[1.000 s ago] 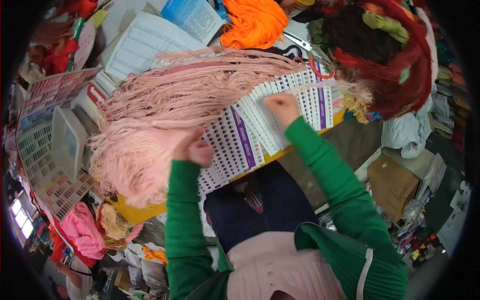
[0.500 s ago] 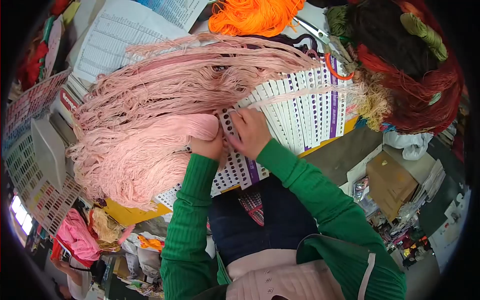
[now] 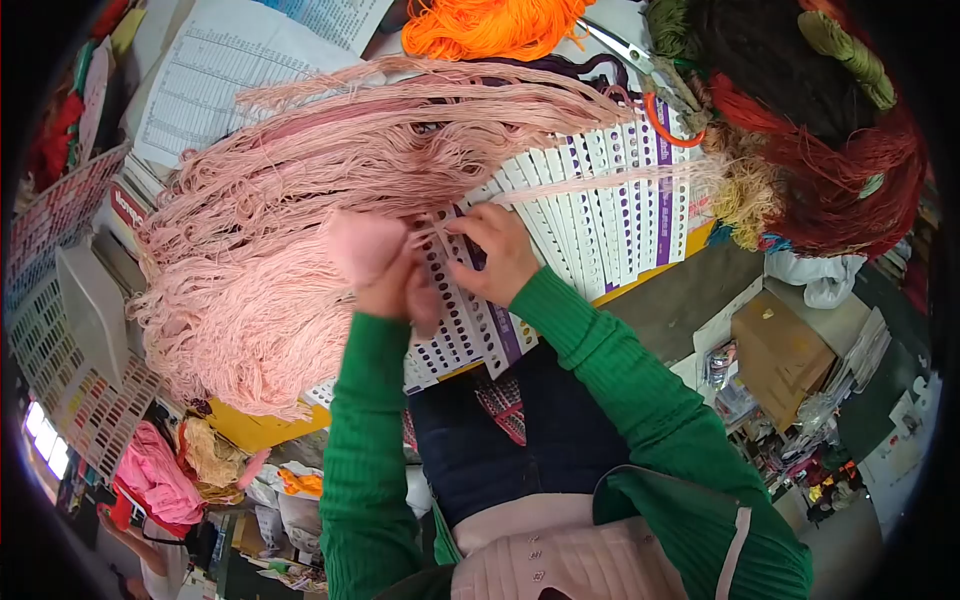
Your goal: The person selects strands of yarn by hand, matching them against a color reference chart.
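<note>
Blurred beside pink thread (image 3: 250,320), a worker's left hand (image 3: 397,290) hides its grip; the right hand (image 3: 498,252) crooks its fingers over fanned punched cards (image 3: 503,335), hold unclear, their long axes pointing lapward across the bench (image 3: 250,428).

I have my left forearm (image 3: 368,410) pointing to twelve o'clock, its left hand (image 3: 392,285) motion-blurred. My right forearm (image 3: 605,345) slants toward ten, the right hand (image 3: 500,252) nearby, thumb and index finger bent toward nine, tips parted.
</note>
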